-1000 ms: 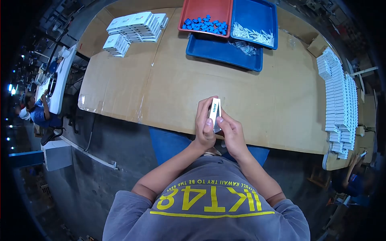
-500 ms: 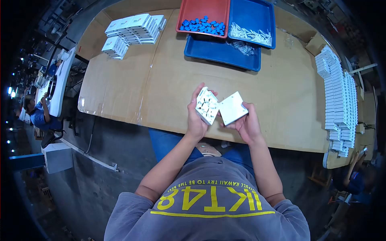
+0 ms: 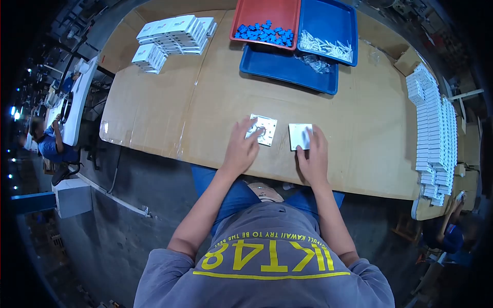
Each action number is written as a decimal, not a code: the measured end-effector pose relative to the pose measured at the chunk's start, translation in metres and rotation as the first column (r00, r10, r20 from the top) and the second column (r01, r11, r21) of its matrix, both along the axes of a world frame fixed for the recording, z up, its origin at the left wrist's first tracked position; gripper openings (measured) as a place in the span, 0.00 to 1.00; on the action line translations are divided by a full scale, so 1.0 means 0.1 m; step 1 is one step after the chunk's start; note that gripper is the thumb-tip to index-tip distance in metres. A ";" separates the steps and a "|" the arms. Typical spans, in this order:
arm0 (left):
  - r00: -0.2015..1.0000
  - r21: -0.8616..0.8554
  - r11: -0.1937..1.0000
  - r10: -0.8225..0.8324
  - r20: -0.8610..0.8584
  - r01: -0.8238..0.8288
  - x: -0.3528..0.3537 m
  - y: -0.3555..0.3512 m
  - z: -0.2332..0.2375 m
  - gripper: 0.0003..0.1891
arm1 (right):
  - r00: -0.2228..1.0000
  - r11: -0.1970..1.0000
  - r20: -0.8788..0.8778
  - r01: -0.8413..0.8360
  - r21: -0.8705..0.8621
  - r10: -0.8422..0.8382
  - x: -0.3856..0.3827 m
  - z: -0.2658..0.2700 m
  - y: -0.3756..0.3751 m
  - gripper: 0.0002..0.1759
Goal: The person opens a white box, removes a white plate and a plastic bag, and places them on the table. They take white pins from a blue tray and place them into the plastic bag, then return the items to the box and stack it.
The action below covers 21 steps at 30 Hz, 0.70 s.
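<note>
On the desk point(image 3: 215, 123) before you, the patterned plate point(image 3: 269, 134) lies partly beneath your left hand point(image 3: 240, 149), its fingers spread and loose. Just right of it, not touching, is the plain plate point(image 3: 298, 134); your right hand point(image 3: 315, 156) curls over its right side, but whether those fingers grip it cannot be told. Farther off sits the red tray point(image 3: 264, 13) with blue pieces point(image 3: 264, 34).
</note>
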<state>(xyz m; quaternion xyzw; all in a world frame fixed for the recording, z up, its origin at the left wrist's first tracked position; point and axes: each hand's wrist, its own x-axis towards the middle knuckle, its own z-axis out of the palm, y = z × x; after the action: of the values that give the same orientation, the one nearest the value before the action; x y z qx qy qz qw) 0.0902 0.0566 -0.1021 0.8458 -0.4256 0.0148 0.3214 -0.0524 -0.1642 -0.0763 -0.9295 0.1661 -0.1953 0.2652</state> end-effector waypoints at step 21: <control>0.998 0.138 0.990 0.007 -0.064 0.001 0.01 -0.45 0.01 0.30 | 0.968 0.981 -0.227 -0.138 -0.137 0.105 0.26 -0.13 -0.02 0.28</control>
<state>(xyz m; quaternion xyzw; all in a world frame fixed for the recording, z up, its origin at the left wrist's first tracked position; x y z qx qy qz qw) 0.0912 0.0120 -0.1012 0.8667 -0.4138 -0.0414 0.2757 -0.0261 -0.1665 -0.0893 -0.9712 0.1216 -0.0872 0.1854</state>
